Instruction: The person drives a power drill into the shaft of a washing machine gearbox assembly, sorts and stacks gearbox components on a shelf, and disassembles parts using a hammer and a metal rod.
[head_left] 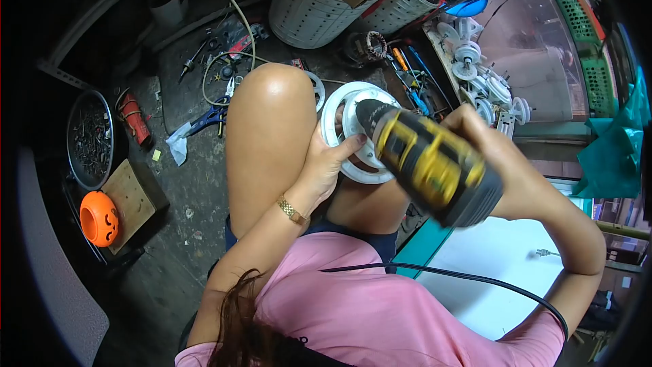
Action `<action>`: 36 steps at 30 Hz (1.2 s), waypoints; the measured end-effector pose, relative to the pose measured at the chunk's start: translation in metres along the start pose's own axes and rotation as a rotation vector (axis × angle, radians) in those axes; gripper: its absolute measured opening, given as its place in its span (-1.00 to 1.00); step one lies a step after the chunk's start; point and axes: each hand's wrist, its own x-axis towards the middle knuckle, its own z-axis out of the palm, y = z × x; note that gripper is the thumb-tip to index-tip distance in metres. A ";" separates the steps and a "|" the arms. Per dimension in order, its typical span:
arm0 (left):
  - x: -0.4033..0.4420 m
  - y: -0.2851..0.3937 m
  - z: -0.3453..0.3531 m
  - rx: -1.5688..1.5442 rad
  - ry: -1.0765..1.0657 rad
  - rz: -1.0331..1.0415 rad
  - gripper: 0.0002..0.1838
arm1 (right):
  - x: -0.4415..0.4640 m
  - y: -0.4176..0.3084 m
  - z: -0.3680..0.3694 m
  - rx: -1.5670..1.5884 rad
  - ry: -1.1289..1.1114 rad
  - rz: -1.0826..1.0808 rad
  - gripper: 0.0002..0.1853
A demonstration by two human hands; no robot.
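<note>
My left hand (324, 162) grips a round white plastic part (331, 117) with a rim and a raised hub, thumb across its lower side, in front of my raised knee. My right hand (470, 128) is wrapped round the handle of a yellow and black cordless drill (435, 163); the drill hides most of its fingers. The drill's black chuck (372, 117) points at the hub of the white part. Whether the tip touches the hub is hidden from me. The drill's rear end looks slightly blurred.
Several white plastic assemblies (485, 85) lie at the right. Screwdrivers and tools fill a tray (421, 85). Blue-handled pliers (209, 119) lie on the floor. At the left are a bowl of screws (92, 137) and an orange pumpkin bucket (99, 219). A perforated drum (309, 10) stands ahead.
</note>
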 end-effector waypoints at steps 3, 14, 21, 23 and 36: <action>-0.003 0.000 -0.003 -0.016 0.008 0.000 -0.40 | -0.018 0.009 -0.012 0.350 0.148 0.208 -0.61; -0.009 -0.016 -0.015 0.018 0.004 -0.012 -0.37 | -0.073 0.026 0.001 0.491 0.158 0.538 -0.66; -0.012 -0.011 -0.002 0.026 0.025 -0.003 -0.37 | -0.075 0.030 0.019 0.585 0.136 0.532 -0.66; -0.013 -0.010 -0.001 0.027 0.032 0.015 -0.35 | -0.078 0.031 0.020 0.540 0.125 0.523 -0.65; -0.012 -0.010 -0.001 0.001 0.023 0.023 -0.36 | -0.079 0.033 0.024 0.451 0.106 0.494 -0.65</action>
